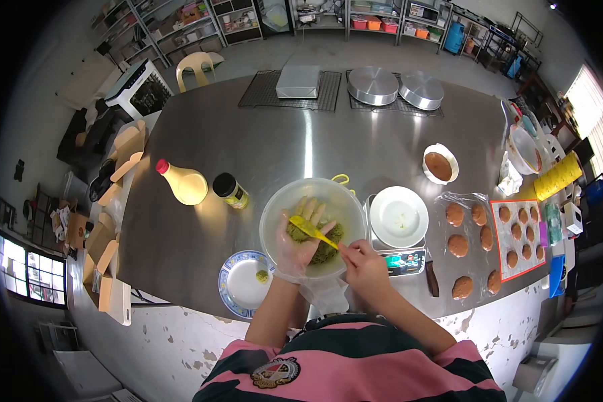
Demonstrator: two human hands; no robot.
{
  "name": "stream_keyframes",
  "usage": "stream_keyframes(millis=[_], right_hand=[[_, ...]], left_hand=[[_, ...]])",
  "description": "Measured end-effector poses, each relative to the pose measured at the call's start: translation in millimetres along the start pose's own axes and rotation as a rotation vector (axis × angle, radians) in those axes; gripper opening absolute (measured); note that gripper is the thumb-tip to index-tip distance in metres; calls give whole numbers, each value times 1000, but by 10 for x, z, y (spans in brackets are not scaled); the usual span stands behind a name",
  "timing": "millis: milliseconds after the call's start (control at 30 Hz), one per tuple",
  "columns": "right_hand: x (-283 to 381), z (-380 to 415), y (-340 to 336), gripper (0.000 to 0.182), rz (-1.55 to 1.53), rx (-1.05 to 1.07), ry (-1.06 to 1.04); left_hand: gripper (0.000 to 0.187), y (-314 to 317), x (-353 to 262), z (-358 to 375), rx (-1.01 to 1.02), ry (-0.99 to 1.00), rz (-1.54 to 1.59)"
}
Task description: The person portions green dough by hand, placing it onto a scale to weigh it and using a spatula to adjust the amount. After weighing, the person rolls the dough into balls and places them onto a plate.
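Observation:
A translucent mixing bowl stands at the table's front, with a crumbly green mixture in it. Inside the bowl, my left hand wears a clear plastic glove, palm up with fingers stretched out. My right hand is bare and pinches the handle of a yellow spatula; the spatula's blade lies against the gloved fingers. To the left sits a blue-rimmed plate bearing a small green lump. On the right, a white plate rests on a digital scale.
A knife lies beside the scale. Several brown discs sit on plastic film, more on a red-edged mat. A brown-filled bowl, a yellow bottle and a black-capped jar stand farther back, before metal pans.

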State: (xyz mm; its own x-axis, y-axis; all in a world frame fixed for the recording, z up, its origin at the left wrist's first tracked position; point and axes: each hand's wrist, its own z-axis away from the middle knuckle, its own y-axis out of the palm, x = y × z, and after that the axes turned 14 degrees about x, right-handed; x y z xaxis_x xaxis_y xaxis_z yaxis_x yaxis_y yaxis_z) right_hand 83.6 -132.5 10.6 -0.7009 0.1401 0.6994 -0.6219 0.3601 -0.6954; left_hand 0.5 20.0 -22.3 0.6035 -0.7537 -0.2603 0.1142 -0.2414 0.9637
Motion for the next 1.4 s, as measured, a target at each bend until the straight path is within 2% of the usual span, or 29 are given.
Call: stream_keyframes(millis=[133,233,267,300,333,367,433,500,533,600,733,800,833,867,900,933,1033,1067,1133,1233,1300,1367,1400], right_hand=[[-1,48,20,21,3,38,-7],[-66,-4,-55,20,-97,56,-3],[-81,-27,-93,19,-243,65,32],[-79,-39,-120,19,-388,74,68],[-42,-41,-154,19,-387,76,66],[21,-40,-202,19,-316,57,74],[44,-53,-208,20,-245,31,87],[14,-47,-165,22,45,-44,-47],[13,-36,-170,22,46,-45,-42],[20,-38,-205,24,233,-36,-118],[135,-46,-404,24,268,22,-120],[206,-56,-532,21,228,92,14],[181,-53,-529,21,228,94,10],[135,-59,-510,20,102,89,61],[94,-69,-479,19,-23,83,113],[46,-68,-410,19,-23,79,111],[51,13,-215,17,-101,95,25],[133,42,-158,17,-129,85,62],[227,74,-75,17,-158,76,99],[217,91,-14,17,-201,95,107],[111,45,-51,15,-261,91,30],[51,7,-213,17,-305,100,57],[48,-25,-291,18,-349,114,82]], left_hand=[[49,-69,28,-10,36,51,-148],[51,-67,34,-9,2,99,-123],[51,-60,18,-4,0,102,-125],[54,-31,-2,-2,28,92,-6],[58,5,-13,-10,58,83,114],[58,51,-15,-19,60,84,114],[65,164,-12,-47,-169,80,-12],[65,180,-3,-38,-163,65,-78],[65,182,1,-32,-157,57,-142],[64,195,14,-16,-150,75,-169],[59,160,-1,29,-137,128,-274],[56,149,-45,20,-114,166,-252],[54,145,-67,16,-87,203,-230],[54,141,-84,21,-85,207,-231],[50,138,-95,30,-48,222,-63],[47,136,-100,32,-10,232,106],[43,149,-43,26,99,243,148],[43,171,-3,21,97,242,149],[51,316,72,-11,-65,315,-157],[50,239,119,-60,-40,339,-210],[53,254,114,-58,-37,334,-190],[56,255,65,-35,-41,331,-171],[57,240,9,-18,41,259,-27]])
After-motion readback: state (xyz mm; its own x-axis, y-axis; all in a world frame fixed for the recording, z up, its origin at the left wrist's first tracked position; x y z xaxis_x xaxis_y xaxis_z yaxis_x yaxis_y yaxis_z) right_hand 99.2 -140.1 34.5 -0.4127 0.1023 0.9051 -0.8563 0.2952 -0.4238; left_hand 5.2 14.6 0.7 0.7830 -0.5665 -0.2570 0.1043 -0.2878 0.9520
